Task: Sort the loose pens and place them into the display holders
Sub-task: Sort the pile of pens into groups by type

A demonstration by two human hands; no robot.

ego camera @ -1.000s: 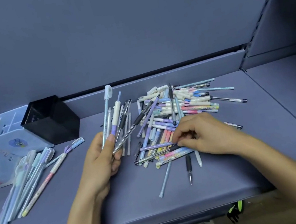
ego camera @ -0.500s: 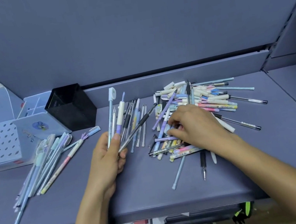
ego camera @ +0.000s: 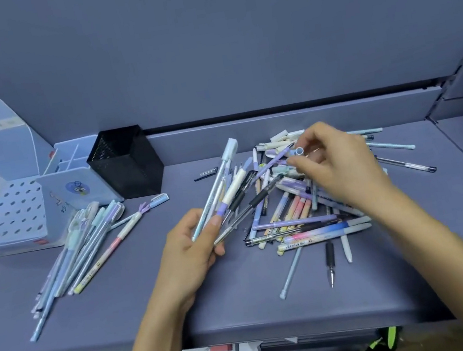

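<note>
Right hand (ego camera: pixel 340 164): moved from the near middle of the pile to its far side, raised, fingertips pinching a small light-blue pen end (ego camera: pixel 299 151); which pen it belongs to cannot be told. Left hand (ego camera: pixel 193 251): clamped round a fanned bundle of pens (ego camera: pixel 227 188), tips pointing away. Loose pens (ego camera: pixel 306 218): heaped on the shelf (ego camera: pixel 244 300) under and before the right hand. Sorted pens (ego camera: pixel 84 247): lying together at left, beside the holders. Black mesh holder (ego camera: pixel 128 161), light-blue divided holder (ego camera: pixel 73 182), perforated stand (ego camera: pixel 9 216): standing at the back left.
</note>
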